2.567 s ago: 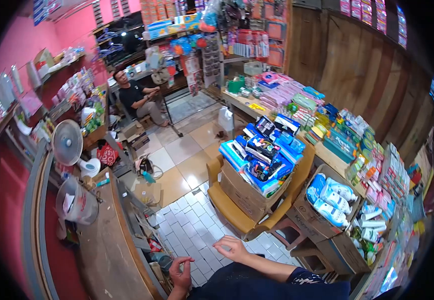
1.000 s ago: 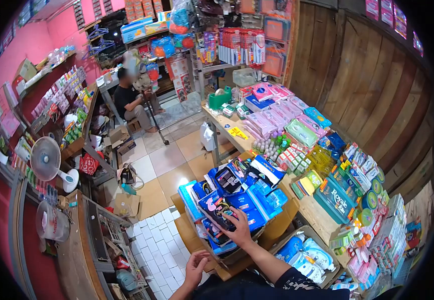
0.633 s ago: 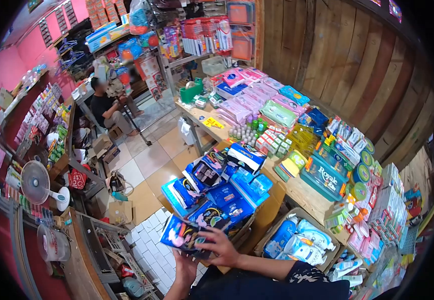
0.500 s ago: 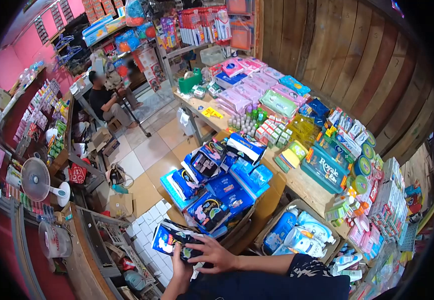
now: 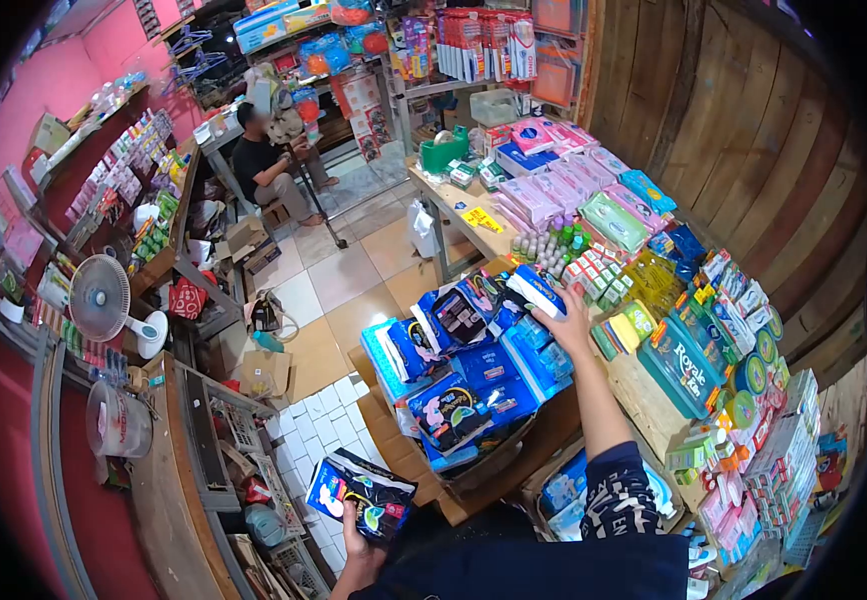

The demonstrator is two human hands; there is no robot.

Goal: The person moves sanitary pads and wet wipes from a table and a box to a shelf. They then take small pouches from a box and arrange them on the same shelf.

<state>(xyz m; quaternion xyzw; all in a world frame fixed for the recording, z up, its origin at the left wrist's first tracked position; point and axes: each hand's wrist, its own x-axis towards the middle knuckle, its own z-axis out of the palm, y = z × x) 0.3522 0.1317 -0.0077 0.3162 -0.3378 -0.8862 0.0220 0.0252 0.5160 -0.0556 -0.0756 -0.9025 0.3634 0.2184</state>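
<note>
My left hand point(image 5: 357, 545) grips a dark blue and black pack of sanitary pads point(image 5: 369, 495) by its near edge, thumb on top, left of a carton. Stretched forward, my right hand point(image 5: 568, 322) has its fingers on the end of a blue-and-white pack point(image 5: 534, 288) at the carton's far right corner. Its fingertips are partly hidden. Several blue and black packs fill the cardboard carton point(image 5: 564, 425), among them a dark pack with a pink print point(image 5: 449, 412) lying on top.
A wooden table point(image 5: 644, 400) on the right carries wipes, bottles and a teal Royale box point(image 5: 682, 365). Below it, a second carton of bottles is partly behind my right arm. A fan point(image 5: 101, 298) stands left. Farther back sits a person point(image 5: 272, 170) beside shelves.
My right hand has left the pack in my left hand and reached forward to the blue-and-white pack in the carton. The view has swung left, moving the scene rightward.
</note>
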